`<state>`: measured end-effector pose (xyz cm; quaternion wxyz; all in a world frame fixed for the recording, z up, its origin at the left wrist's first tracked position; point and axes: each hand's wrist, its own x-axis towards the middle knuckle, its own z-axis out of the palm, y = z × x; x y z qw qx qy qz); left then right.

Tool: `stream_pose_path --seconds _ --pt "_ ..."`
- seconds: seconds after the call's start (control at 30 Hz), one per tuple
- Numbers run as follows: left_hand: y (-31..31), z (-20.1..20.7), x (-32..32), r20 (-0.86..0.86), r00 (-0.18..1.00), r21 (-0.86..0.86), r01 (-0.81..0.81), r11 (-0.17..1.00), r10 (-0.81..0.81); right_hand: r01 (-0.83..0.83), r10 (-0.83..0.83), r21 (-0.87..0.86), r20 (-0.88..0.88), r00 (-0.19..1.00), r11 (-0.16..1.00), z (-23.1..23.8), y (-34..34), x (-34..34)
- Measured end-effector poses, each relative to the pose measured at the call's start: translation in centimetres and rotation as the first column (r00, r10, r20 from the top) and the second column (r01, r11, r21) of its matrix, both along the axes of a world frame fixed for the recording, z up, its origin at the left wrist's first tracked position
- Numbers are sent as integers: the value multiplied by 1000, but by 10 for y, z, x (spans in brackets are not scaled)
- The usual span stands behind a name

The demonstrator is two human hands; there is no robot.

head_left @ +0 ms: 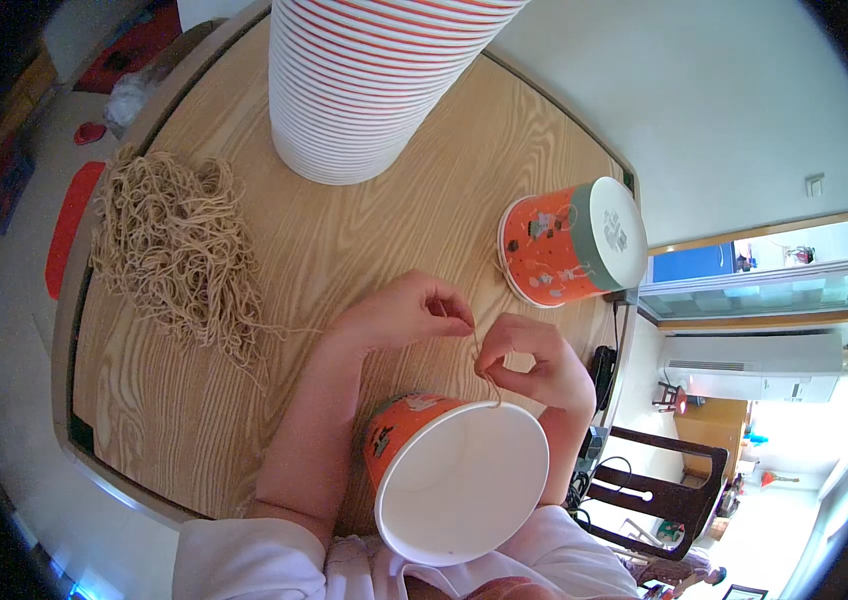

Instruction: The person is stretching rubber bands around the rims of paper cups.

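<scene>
My left hand (pixel 412 310) is closed in a pinch on a thin beige string (pixel 495 388). Close beside it, my right hand (pixel 536 362) pinches the same string, which runs down to the rim of an orange paper bucket (pixel 464 482). That bucket lies tilted against my body, its white inside facing up at me. From behind my left wrist a loose strand trails toward a tangled heap of beige string (pixel 179 250) on the left.
A tall stack of white paper buckets (pixel 364 95) with red-edged rims rises at the far side of the wooden table (pixel 364 225). An orange and green bucket (pixel 569 243) rests bottom-up at the right. Black cables (pixel 599 375) and a dark chair (pixel 659 495) are beyond the right edge.
</scene>
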<state>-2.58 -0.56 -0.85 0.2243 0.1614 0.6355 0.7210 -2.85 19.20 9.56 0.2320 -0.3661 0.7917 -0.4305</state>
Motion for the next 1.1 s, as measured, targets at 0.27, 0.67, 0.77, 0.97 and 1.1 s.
stream_pose_path --seconds 0.27,0.67,0.77,0.97,1.1 --pt "4 -9 -1 96 994 13 -49 999 48 -95 97 -37 56 994 995 9 4 2" --pt "8 -9 0 44 987 -64 -150 987 153 -11 12 -29 7 1000 1000 3 5 1" --pt "10 -8 -1 1 986 -81 -165 983 166 33 -33 -51 1 999 998 2 1 4" --pt "8 -6 0 -16 986 -88 -170 982 169 -15 15 -45 -11 1000 999 3 -1 3" --pt "10 -10 0 14 985 -71 -170 983 172 -62 62 -29 -28 998 998 10 0 4"
